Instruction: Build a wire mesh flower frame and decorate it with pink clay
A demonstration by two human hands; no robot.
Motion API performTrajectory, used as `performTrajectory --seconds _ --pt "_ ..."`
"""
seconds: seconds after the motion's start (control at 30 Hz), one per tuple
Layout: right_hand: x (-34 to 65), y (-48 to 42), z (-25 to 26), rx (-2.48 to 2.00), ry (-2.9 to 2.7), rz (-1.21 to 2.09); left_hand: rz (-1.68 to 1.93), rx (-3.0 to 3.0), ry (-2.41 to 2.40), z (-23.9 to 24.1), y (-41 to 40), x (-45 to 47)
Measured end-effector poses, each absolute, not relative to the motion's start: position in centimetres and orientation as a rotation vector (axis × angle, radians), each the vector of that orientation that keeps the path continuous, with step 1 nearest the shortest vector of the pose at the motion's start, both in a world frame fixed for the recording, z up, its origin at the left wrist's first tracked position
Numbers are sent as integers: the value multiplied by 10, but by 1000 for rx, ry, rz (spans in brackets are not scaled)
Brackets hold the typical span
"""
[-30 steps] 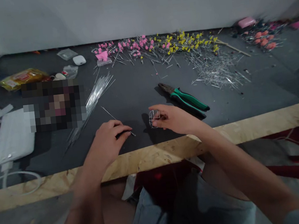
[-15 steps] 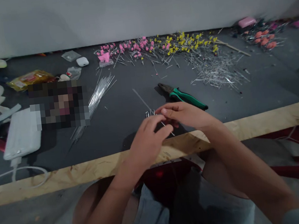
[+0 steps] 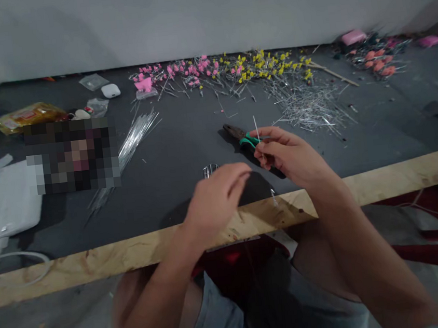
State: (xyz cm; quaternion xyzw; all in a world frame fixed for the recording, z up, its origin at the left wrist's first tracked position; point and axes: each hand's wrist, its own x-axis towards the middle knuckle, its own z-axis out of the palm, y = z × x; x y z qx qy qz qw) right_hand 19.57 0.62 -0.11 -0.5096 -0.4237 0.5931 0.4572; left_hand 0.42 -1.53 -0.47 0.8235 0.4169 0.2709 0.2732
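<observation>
My right hand [image 3: 286, 157] pinches a thin silver wire [image 3: 256, 128] that stands nearly upright. The wire's upper part rises above the fingertips, and a shiny, twisted-looking end hangs below near the table's edge. To the left, my left hand [image 3: 216, 193] has its fingers and thumb drawn together; whether anything lies between them is hidden. Just behind that hand a small round silver object [image 3: 211, 170] sits on the table, partly covered. Green-handled pliers [image 3: 241, 134] lie behind my right hand, which hides part of their handles.
A bundle of straight wires [image 3: 137, 133] lies left. Wire stems with pink heads [image 3: 172, 72] and yellow heads [image 3: 263, 65] line the back, near a loose wire pile [image 3: 310, 105]. Orange-headed stems [image 3: 380, 61] lie right. A white power bank [image 3: 11, 201] and wooden table edge [image 3: 115, 258] are nearer.
My hands have moved apart. The right hand has shifted right with the wire, which now stands upright; the left hand's fingers have drawn together. The whole view has shifted slightly.
</observation>
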Motion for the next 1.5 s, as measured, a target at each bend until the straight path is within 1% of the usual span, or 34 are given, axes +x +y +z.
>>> performTrajectory --seconds 0.07,0.13,0.27,0.43,0.77,0.9,1.1,1.2,1.33,1.5 --pt "197 7 -2 -1250 -1099 1460 693 2158 1374 -6 1 -9" --pt "195 7 -3 -1244 -1153 1488 560 2144 1492 -11 16 -20" --pt "188 3 -4 -1247 -1208 1523 411 2119 1503 -21 31 -27" --pt "180 0 -5 -1224 -1292 1577 383 2075 1500 -24 30 -23" --pt "171 1 -14 -1236 -1383 1618 522 1820 1428 -14 34 -25" --pt "161 4 -17 -1307 -1346 1643 657 1647 1333 -5 32 -25" --pt "150 8 -9 -1222 -1167 1612 877 1337 1186 6 28 -28" --pt "149 5 -3 -1191 -1149 1648 913 1198 1096 13 26 -30" --pt "150 -1 -1 -1143 -1272 1659 945 1104 991 16 25 -31" --pt "148 -2 -6 -1064 -1148 1676 1018 1040 940 13 25 -26"
